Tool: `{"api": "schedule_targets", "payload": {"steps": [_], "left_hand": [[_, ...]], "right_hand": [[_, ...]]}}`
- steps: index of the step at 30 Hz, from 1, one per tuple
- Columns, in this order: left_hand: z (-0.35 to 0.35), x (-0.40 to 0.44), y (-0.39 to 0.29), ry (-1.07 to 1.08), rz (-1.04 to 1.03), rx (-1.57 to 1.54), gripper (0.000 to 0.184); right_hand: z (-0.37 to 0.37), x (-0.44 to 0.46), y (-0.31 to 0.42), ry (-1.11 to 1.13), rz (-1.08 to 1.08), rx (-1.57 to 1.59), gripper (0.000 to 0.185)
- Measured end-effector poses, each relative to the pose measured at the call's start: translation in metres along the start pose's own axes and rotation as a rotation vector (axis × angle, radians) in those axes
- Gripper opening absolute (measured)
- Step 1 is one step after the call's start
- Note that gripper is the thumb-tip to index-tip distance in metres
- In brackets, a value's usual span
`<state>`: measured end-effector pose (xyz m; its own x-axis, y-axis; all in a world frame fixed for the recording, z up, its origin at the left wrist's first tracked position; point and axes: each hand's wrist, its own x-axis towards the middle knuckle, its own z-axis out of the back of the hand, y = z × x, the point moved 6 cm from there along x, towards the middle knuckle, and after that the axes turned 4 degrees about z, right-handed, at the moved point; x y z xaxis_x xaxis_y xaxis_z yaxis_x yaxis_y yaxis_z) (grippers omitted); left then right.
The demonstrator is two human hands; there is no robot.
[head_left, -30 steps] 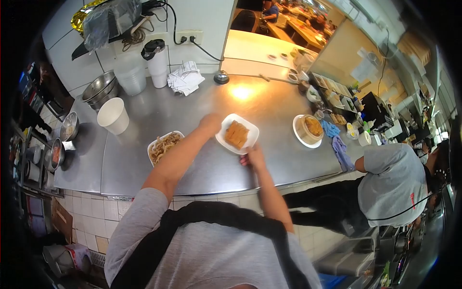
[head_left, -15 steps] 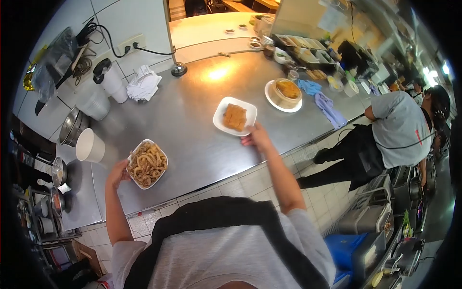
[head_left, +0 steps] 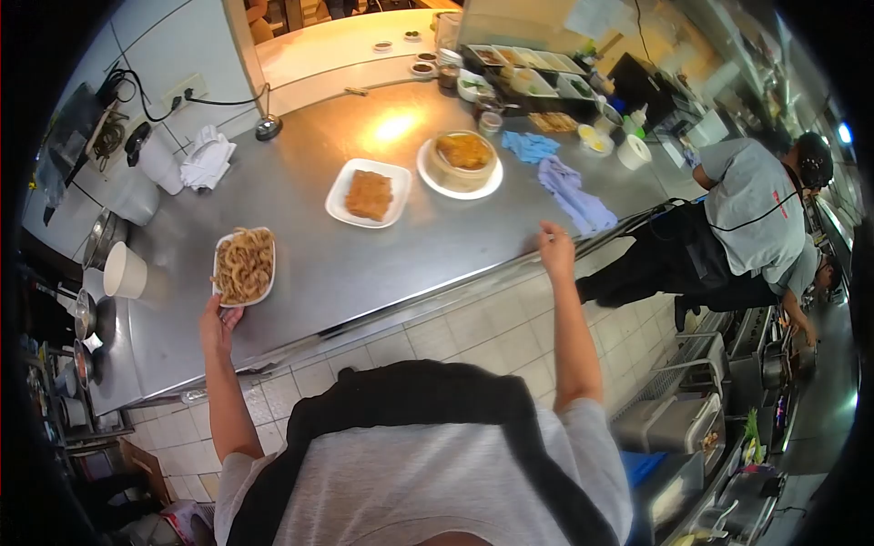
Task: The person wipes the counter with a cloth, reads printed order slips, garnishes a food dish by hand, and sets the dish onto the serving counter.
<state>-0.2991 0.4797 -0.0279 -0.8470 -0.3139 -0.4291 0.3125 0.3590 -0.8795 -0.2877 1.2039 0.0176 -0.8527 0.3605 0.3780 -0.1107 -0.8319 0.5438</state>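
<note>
My left hand point(head_left: 221, 326) grips the lower edge of a white dish heaped with golden fried strips point(head_left: 244, 266) on the left of the steel counter. Over the counter's front edge, my right hand point(head_left: 556, 247) is empty, its fingers loosely bent and apart. Between the hands, a square white plate with a sliced brown fried piece point(head_left: 369, 195) rests on the counter. To its right a round steamer with orange-brown food point(head_left: 462, 156) stands on a white plate.
Purple point(head_left: 575, 196) and blue cloths point(head_left: 530, 146) lie right of the steamer. Behind are sauce jars and ingredient trays point(head_left: 528, 71). A white paper tub point(head_left: 126, 271), crumpled papers point(head_left: 208, 158) and a bell point(head_left: 268, 128) are at the left. A co-worker point(head_left: 751, 205) stands at the right.
The view has shifted right. My left hand has gone from near the square plate to the dish of strips. My right hand has left the square plate and moved right.
</note>
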Motion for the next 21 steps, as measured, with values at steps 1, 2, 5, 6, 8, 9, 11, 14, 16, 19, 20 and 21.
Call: {"api": "schedule_targets", "payload": {"steps": [1,2,5,6,8,9,11,14,16,19,20,21], "left_hand": [[-0.012,-0.004,0.009,-0.058,-0.026,-0.054,0.035],[-0.024,-0.007,0.018,-0.118,-0.052,-0.107,0.036],[-0.058,-0.049,0.018,-0.41,-0.426,0.078,0.037],[-0.08,-0.071,0.013,-0.519,-0.603,0.199,0.037],[-0.16,-0.116,0.004,-0.358,-0.729,0.257,0.035],[-0.199,-0.138,0.0,-0.279,-0.789,0.282,0.034],[-0.265,-0.157,0.007,-0.08,-0.801,0.421,0.029],[-0.365,-0.168,0.028,0.224,-0.783,0.482,0.023],[-0.428,-0.166,0.042,0.394,-0.786,0.578,0.022],[-0.523,-0.16,0.062,0.641,-0.748,0.596,0.022],[-0.553,-0.155,0.069,0.699,-0.752,0.605,0.022],[-0.582,-0.148,0.078,0.761,-0.754,0.617,0.022]], "right_hand": [[0.016,0.007,-0.016,0.009,0.007,-0.054,0.029],[0.03,0.015,-0.031,0.019,0.013,-0.108,0.03],[0.057,0.04,-0.063,0.063,-0.032,-0.058,0.031],[0.059,0.053,-0.076,0.119,-0.038,-0.071,0.039],[0.054,0.08,-0.093,0.039,0.066,-0.159,0.048],[0.051,0.092,-0.101,-0.001,0.123,-0.204,0.052],[0.028,0.116,-0.117,0.103,-0.01,-0.253,0.059],[-0.005,0.124,-0.098,0.176,0.166,-0.472,0.052],[-0.026,0.117,-0.076,0.271,0.261,-0.193,0.041],[-0.021,0.067,-0.02,0.317,0.557,0.02,0.031],[-0.016,0.054,-0.007,0.342,0.657,0.096,0.029],[-0.016,0.045,-0.001,0.464,0.656,0.072,0.031]]}}
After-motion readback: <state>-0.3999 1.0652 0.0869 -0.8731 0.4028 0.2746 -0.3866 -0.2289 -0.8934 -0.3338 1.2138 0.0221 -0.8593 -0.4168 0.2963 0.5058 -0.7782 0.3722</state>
